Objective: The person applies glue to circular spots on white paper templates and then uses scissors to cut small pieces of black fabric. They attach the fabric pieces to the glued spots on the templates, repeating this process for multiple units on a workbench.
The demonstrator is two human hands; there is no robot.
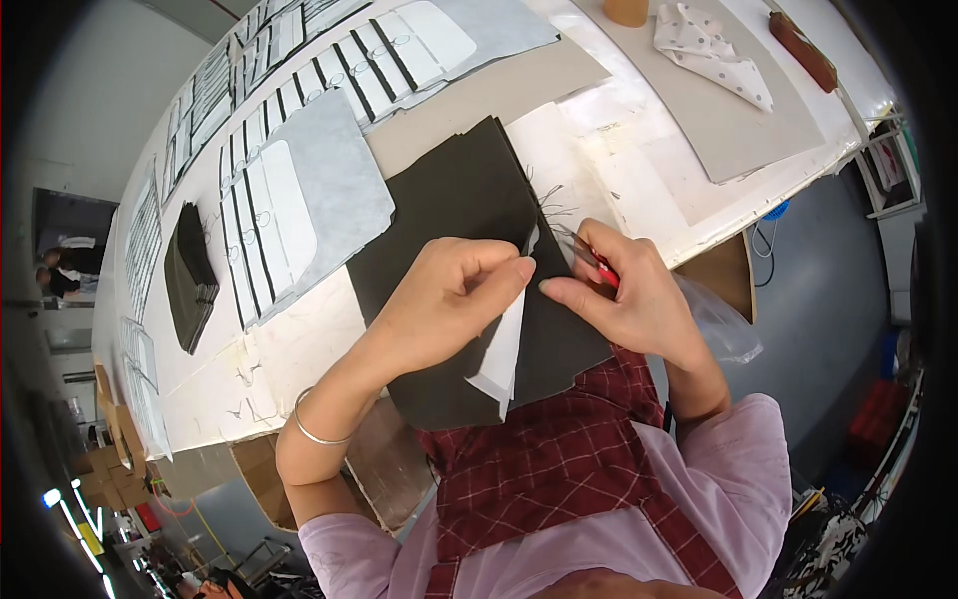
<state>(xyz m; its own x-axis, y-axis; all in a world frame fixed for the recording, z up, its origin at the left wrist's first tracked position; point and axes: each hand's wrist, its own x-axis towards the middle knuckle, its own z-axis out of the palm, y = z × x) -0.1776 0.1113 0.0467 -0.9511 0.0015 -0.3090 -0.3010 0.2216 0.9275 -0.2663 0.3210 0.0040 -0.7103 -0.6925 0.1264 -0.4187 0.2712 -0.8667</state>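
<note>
A stack of dark fabric panels (449, 185) lies at the table's near edge, overhanging toward my apron. My left hand (434, 299) is closed, thumb and finger pinching the edge of the top panel. Below that pinch the panel is folded back, showing its white backing (507, 344). My right hand (639, 295) is wrapped round small thread snips (602, 268) with a red part. Their blades point toward the pinched edge, and the palm hides most of the handle. Loose dark threads (559, 208) stick out beside the stack near the blades.
Grey-white pieces with dark strips (274, 215) spread over the left and far table. Farther left sits another dark fabric stack (190, 280). A dotted cloth (704, 50) and a long brown item (803, 50) lie far right. A cardboard box (723, 275) stands beneath the table edge.
</note>
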